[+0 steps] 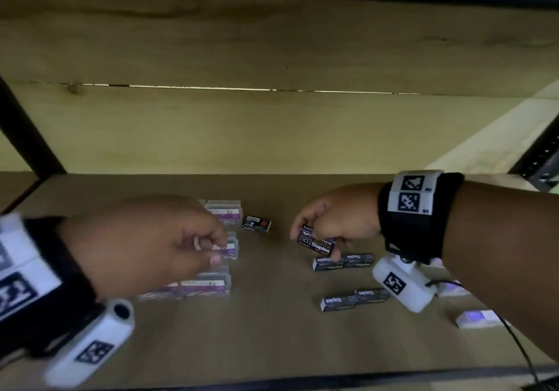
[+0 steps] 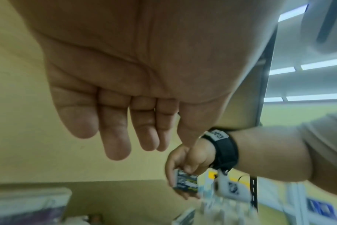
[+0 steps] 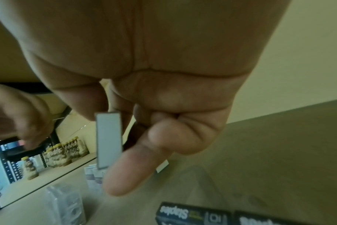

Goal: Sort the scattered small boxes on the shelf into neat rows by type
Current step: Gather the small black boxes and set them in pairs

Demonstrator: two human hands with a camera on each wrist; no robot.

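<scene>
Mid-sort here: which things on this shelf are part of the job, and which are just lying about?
Job:
- staples box held in right hand
- staples boxes lying in pairs
- lone dark box
- clear purple-label boxes by left hand

Lying about:
- cable
- jars on the neighbouring shelf

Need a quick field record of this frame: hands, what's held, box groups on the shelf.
right hand: pinches a black staples box, lifted off the shelf
left hand: fingers extended, holds nothing, over the clear paper clip boxes
staples rows: two pairs lying flat, far pair, near pair
stray: small black box, apart from both groups
clear boxes: left half of shelf
status: sorting unfinished
</scene>
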